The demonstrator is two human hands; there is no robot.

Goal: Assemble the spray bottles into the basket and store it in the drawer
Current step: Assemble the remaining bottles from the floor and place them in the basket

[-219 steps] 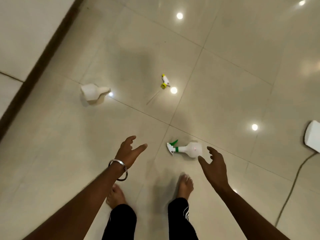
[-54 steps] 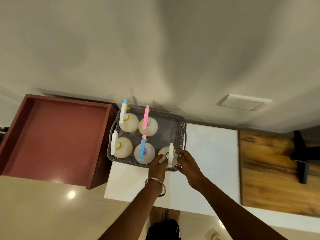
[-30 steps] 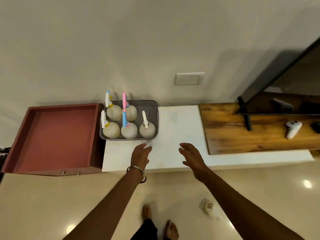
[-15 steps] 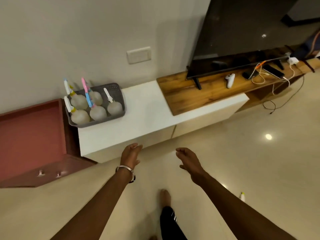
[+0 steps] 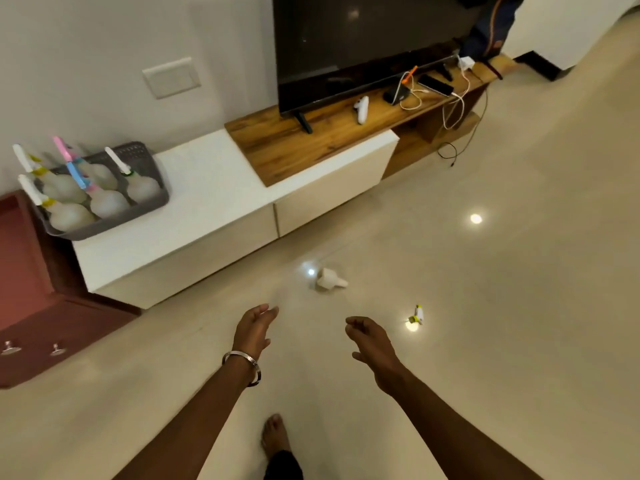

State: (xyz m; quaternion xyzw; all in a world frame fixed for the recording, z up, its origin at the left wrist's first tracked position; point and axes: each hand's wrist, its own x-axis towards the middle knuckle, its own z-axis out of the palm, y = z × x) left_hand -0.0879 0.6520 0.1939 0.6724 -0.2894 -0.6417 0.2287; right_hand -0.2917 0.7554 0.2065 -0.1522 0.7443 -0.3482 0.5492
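My left hand (image 5: 254, 325) and right hand (image 5: 369, 341) are both empty, fingers loosely curled, low over the floor. Just beyond them a white bottle (image 5: 329, 279) lies on its side, with its yellow spray head (image 5: 416, 315) well apart to the right of it. I judge I should gather both and screw the head on straight before carrying it over. Farther left of the bottle, the grey basket (image 5: 145, 206) on the white cabinet holds five finished bottles, beside the open red drawer (image 5: 20, 258).

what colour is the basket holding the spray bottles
Grey, perforated basket; the head view shows it.
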